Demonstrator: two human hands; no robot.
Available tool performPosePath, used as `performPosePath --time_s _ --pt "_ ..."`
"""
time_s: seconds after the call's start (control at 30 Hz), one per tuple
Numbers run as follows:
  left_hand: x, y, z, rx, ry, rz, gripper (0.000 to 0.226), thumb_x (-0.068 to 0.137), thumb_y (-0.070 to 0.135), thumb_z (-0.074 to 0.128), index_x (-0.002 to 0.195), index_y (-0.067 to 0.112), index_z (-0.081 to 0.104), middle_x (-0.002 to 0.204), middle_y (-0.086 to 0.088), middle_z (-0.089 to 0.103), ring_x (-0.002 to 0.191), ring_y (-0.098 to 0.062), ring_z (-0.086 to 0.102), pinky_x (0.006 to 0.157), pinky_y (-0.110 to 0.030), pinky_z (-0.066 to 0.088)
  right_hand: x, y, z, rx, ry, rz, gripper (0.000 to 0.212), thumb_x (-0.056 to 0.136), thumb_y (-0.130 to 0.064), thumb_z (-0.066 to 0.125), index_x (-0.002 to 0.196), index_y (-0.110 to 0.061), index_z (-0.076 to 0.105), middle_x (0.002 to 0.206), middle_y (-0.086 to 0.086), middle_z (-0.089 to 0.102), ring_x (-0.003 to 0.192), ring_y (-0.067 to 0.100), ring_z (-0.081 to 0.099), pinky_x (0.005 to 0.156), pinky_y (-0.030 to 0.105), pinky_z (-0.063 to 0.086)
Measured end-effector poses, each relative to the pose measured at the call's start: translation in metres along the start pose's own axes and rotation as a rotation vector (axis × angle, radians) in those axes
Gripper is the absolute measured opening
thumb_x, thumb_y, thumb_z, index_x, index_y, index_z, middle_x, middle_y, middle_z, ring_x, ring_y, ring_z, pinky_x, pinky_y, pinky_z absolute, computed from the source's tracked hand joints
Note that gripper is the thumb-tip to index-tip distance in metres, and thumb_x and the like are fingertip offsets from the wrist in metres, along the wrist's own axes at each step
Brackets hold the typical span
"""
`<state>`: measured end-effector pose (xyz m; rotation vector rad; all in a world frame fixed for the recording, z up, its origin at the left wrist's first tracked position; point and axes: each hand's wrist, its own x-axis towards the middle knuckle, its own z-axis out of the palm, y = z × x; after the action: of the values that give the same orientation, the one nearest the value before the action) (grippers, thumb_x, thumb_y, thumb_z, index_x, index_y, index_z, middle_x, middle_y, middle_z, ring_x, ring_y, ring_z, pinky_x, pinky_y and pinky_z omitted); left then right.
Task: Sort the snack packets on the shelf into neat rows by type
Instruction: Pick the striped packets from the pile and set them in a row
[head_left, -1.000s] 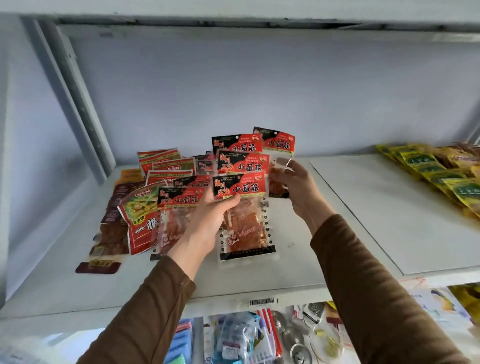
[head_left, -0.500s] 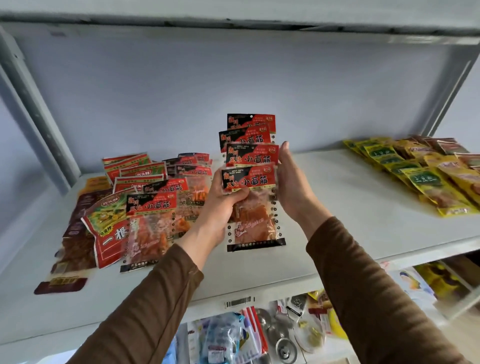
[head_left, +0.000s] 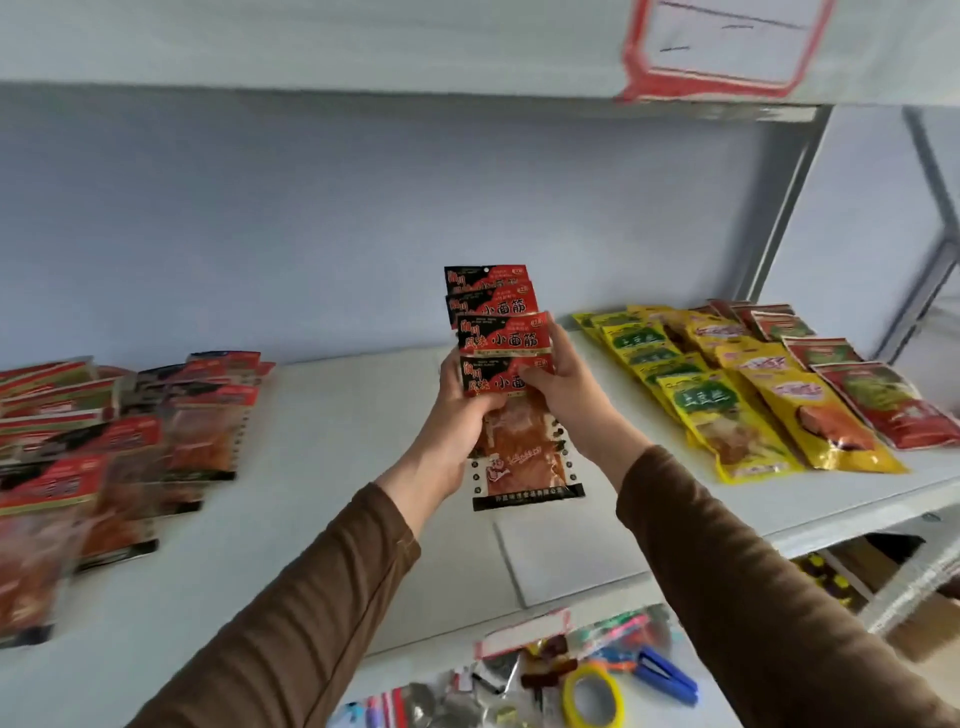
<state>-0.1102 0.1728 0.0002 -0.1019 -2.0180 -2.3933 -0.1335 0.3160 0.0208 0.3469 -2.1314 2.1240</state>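
A fanned stack of several red-and-black snack packets (head_left: 497, 332) is held upright above the middle of the white shelf (head_left: 332, 499). My left hand (head_left: 457, 415) grips the stack from the left and below, thumb across the front. My right hand (head_left: 558, 387) grips its right edge, fingers curled over the front packet. More red-and-black packets (head_left: 119, 457) lie in overlapping rows at the left of the shelf, blurred. Yellow packets (head_left: 727, 400) and red-green packets (head_left: 883, 400) lie in rows at the right.
The shelf's back wall (head_left: 363, 218) is pale blue. An upper shelf edge carries a red-framed label holder (head_left: 722, 47). A grey upright post (head_left: 789, 208) stands at the right. Below the shelf's front edge lie mixed small goods, including a yellow tape roll (head_left: 592, 696).
The packets have been gathered into a tighter stack and carried right, away from the left pile. My right hand has closed its fingers over the front packet. The view has swung right.
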Motion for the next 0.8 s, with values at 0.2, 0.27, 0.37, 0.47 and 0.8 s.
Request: performPosePath --time_s 0.2,0.27,0.37,0.47,0.8 --pt "0.062 -0.023 0.089 0.027 0.076 -0.128 0.054 0.097 0.015 0.060 0.138 0.032 0.030 0.114 -0.007 0.071 0.091 -0.021 0.075 0.074 -0.036 0.059 0.052 0.020 -0.094 -0.025 -0.013 0.169 0.049 0.099 0.002 0.052 0.139 -0.025 0.050 0.118 0.011 0.071 0.103 0.028 0.071 0.087 0.048 0.059" --pt "0.081 -0.028 0.107 0.014 0.111 -0.173 0.048 0.098 0.014 0.058 0.136 0.028 0.033 0.113 -0.010 0.070 0.094 -0.024 0.073 0.079 -0.040 0.059 0.071 0.031 -0.112 -0.027 -0.016 0.209 0.047 0.098 0.003 0.051 0.137 -0.023 0.051 0.117 0.012 0.070 0.104 0.031 0.070 0.089 0.049 0.059" --pt "0.105 -0.035 0.125 0.013 0.149 -0.213 0.043 0.098 0.007 0.056 0.132 0.024 0.036 0.107 -0.010 0.071 0.081 -0.020 0.076 0.065 -0.034 0.059 0.101 0.045 -0.131 -0.083 -0.018 0.247 0.045 0.096 0.005 0.051 0.132 -0.022 0.055 0.113 0.012 0.072 0.096 0.028 0.073 0.080 0.043 0.062" --pt "0.125 -0.039 0.134 -0.044 0.141 -0.227 0.035 0.096 -0.001 0.058 0.118 0.021 0.042 0.098 -0.012 0.072 0.065 -0.019 0.076 0.052 -0.032 0.059 0.129 0.055 -0.139 -0.188 -0.022 0.288 0.047 0.094 0.005 0.056 0.134 -0.020 0.052 0.101 0.005 0.073 0.077 0.020 0.073 0.062 0.030 0.060" --pt "0.180 -0.066 0.132 0.737 0.273 -0.250 0.028 0.091 0.013 0.055 0.118 0.007 0.054 0.116 -0.017 0.065 0.115 -0.037 0.055 0.096 -0.038 0.043 0.179 0.087 -0.135 -0.624 -0.014 0.305 0.031 0.095 -0.004 0.052 0.126 -0.005 0.057 0.116 0.012 0.069 0.104 0.026 0.066 0.088 0.035 0.055"
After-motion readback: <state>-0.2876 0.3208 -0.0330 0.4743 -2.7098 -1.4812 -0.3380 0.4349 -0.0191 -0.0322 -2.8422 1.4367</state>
